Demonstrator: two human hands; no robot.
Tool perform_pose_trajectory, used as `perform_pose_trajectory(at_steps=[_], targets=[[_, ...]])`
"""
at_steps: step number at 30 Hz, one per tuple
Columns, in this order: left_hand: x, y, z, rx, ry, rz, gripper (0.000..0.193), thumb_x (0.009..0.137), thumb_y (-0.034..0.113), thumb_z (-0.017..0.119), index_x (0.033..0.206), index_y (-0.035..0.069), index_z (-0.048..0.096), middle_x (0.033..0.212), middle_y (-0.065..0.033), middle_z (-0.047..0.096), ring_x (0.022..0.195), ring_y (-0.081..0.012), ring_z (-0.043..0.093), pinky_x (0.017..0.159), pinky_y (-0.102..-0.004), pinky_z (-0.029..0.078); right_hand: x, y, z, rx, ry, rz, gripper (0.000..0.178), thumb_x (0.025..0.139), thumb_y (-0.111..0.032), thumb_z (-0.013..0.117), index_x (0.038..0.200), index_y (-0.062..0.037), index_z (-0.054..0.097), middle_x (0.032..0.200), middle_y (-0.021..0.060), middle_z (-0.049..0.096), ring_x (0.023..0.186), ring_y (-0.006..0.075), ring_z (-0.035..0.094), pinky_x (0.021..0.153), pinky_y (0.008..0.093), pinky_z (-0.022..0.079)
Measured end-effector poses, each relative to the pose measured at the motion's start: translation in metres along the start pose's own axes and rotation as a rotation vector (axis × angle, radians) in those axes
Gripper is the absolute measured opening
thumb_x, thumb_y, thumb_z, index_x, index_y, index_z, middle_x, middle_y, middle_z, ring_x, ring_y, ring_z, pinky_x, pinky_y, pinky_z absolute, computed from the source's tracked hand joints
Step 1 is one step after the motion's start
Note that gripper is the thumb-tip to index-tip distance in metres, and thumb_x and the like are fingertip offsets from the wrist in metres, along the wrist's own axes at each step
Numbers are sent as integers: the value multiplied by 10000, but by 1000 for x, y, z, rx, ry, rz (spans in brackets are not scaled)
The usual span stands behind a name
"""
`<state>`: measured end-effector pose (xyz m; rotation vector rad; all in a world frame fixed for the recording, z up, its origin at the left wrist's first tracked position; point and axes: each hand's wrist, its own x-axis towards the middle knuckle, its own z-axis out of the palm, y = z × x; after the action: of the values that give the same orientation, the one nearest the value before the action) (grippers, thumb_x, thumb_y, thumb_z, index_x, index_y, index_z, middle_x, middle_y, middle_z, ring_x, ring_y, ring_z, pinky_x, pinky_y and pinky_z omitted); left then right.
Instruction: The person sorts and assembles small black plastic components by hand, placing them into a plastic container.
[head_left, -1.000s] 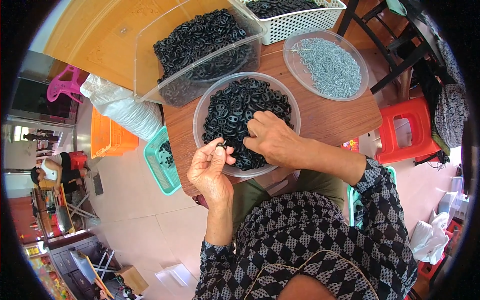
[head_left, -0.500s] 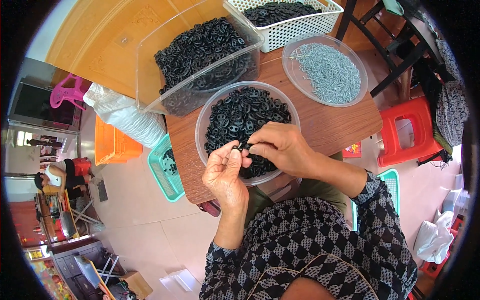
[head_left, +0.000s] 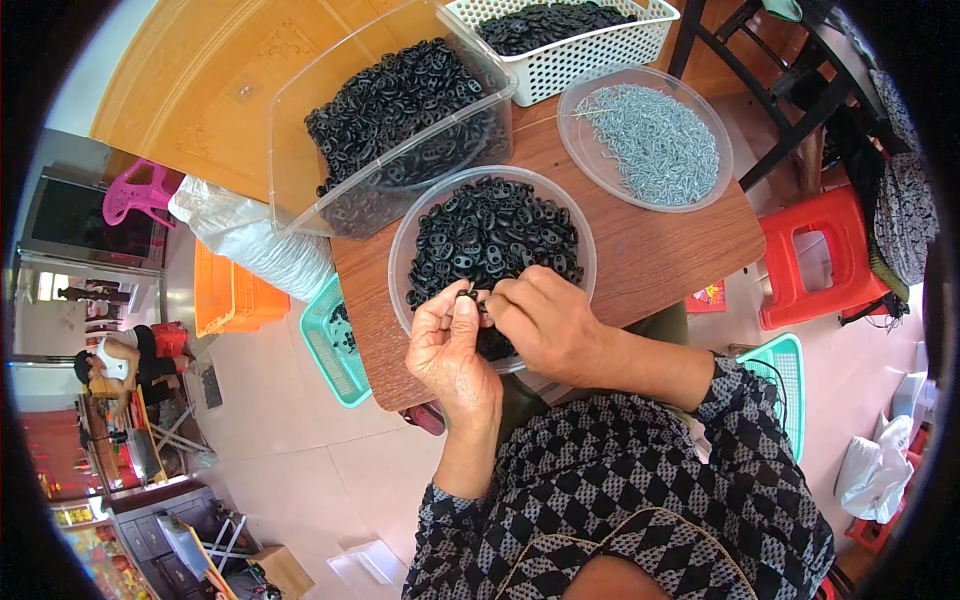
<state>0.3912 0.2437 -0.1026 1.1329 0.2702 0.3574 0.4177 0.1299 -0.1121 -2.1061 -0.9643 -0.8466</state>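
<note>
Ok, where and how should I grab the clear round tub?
Probably the rim of the round tub, from left and right: it is wide and open-topped, its side edges look free, and the left hand and right hand partly cover the near edge.

Black and grey diamonds, edged with a thin gold line, patterned the worker's top; the pieces in the round tub were glossy black, the tub itself clear; the small metal fasteners gleamed silver-blue; the tabletop showed reddish-brown wood grain; the perforated basket was white, the left low basket and right low basket mint green, the crate orange, the stool red, the plastic chair bright pink; the wooden panel was honey yellow, the floor pale pink.
</note>
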Motion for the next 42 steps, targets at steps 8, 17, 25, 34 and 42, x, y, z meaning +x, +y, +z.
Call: perform_pose_trajectory(at_steps=[8, 17, 25, 34, 42], targets=[[-2, -11, -2, 12, 34, -3, 139, 881, -44, 579, 1017, -36, 603, 879, -55, 626, 786, -94, 594, 730, -209, 493, -6, -5, 4, 189, 23, 182, 221, 713, -30, 670, 922, 17, 614, 857, 114, 568, 767, 250, 527, 644, 338, 450], [-3, -8, -5, -89, 15, -33, 153, 871, -62, 582, 1023, -44, 600, 897, -61, 636, 801, -84, 587, 734, -187, 475, -2, -9, -1, 117, -29, 260, 202, 708, -22, 662, 906, -23, 620, 828, 95, 529, 773, 262, 499, 641, 353, 427], [0, -7, -8, -105, -22, -131, 134, 889, -9, 582, 1018, -48, 594, 863, -110, 661, 733, -146, 629, 683, -250, 516, 2, 6, -21, 770, -43, 836, 120, 788, -57, 676, 890, -19, 627, 785, 19, 562, 702, 111, 531, 606, 254, 431], [-14, 0, 0, 45, -43, -77, 184, 884, 48, 606, 1029, -63, 579, 797, -147, 660, 632, -199, 636, 544, -285, 512, 4, 19, -20, 1172, 9, 1130, 140, 830, -101, 670, 933, -9, 648, 787, -3, 612, 649, 47, 517, 549, 190, 403], [-16, -2, 2, 84, -66, -41, 158, 877, 13, 592, 1013, -65, 570, 794, -160, 659, 578, -200, 634, 479, -265, 511, 9, 17, -17, 1194, -6, 1193, 144, 815, -102, 687, 917, -8, 649, 770, 5, 612, 620, 53, 507, 530, 193, 396]])
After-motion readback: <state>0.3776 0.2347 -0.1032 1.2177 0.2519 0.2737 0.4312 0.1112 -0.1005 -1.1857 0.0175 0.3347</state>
